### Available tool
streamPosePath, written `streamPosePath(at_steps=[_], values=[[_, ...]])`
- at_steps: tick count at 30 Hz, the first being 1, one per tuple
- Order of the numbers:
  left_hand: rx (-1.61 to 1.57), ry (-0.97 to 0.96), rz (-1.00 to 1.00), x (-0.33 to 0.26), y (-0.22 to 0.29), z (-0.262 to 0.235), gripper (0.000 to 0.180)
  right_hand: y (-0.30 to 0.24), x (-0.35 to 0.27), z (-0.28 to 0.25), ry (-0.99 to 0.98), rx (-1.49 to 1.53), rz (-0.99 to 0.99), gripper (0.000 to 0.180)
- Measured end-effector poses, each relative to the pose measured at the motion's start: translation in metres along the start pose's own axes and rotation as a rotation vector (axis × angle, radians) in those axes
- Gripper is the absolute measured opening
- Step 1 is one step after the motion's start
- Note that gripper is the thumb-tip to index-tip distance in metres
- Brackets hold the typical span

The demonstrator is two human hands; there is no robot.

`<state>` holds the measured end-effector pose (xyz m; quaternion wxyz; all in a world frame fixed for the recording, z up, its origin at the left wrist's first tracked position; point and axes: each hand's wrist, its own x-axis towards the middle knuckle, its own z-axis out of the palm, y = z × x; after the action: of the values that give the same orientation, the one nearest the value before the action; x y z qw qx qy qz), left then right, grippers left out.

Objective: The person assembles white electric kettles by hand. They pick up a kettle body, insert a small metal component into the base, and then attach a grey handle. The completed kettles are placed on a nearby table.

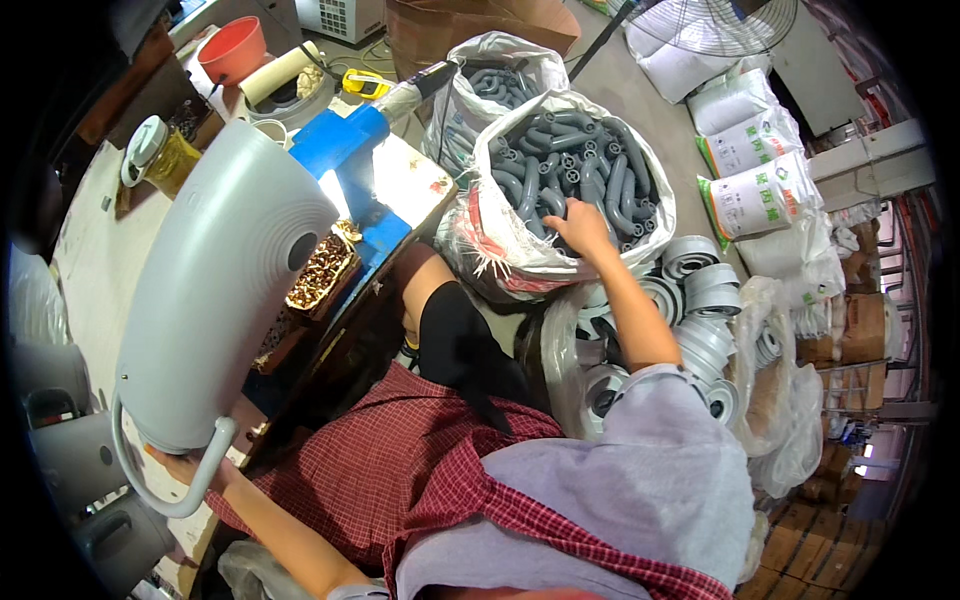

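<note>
A large light-grey plastic vessel (215,270) lies tilted at the left, with a curved tube handle and a dark round hole in its side; it looks like a watering can body. My left hand (190,468) holds its lower end beside the handle, some fingers hidden underneath. My right hand (585,228) is at the near rim of a white woven sack (660,225), over dark-grey curved plastic tubes (570,150) with wheel-like ends. Its thumb and forefinger are apart, and the other fingers are partly hidden; no tube shows lifted in it.
A blue fixture (335,140) stands on the workbench (95,260) beside a box of small brass-coloured parts (322,275). Behind are a red bowl (232,50) and a lidded jar (165,155). Grey ring-shaped parts (705,345) crowd my right side; stacked white sacks (750,190) lie beyond.
</note>
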<state>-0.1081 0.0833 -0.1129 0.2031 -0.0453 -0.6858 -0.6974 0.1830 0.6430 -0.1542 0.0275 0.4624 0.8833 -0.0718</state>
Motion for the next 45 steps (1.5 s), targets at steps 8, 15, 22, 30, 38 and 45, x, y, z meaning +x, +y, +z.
streamPosePath(at_steps=[8,15,22,30,38,45], values=[[0.114,0.012,0.061,0.002,-0.014,-0.006,0.05,-0.036,-0.035,-0.032,0.586,0.653,-0.328,0.026],[0.273,0.029,0.124,0.009,-0.043,-0.02,0.055,-0.069,-0.046,-0.095,0.702,0.574,-0.698,0.03],[0.234,0.017,0.075,0.005,-0.039,-0.013,0.046,-0.09,-0.054,-0.108,0.777,0.567,-0.819,0.031],[0.245,0.071,0.118,0.005,-0.04,-0.027,0.043,-0.136,-0.067,-0.136,0.827,0.546,-1.09,0.033],[-0.138,0.187,-0.356,-0.004,0.006,0.022,0.044,-0.316,-0.084,-0.219,0.621,0.359,-1.56,0.04],[-0.006,0.066,-0.078,-0.003,0.006,0.017,0.054,-0.46,-0.126,-0.214,0.338,0.004,-1.853,0.028]])
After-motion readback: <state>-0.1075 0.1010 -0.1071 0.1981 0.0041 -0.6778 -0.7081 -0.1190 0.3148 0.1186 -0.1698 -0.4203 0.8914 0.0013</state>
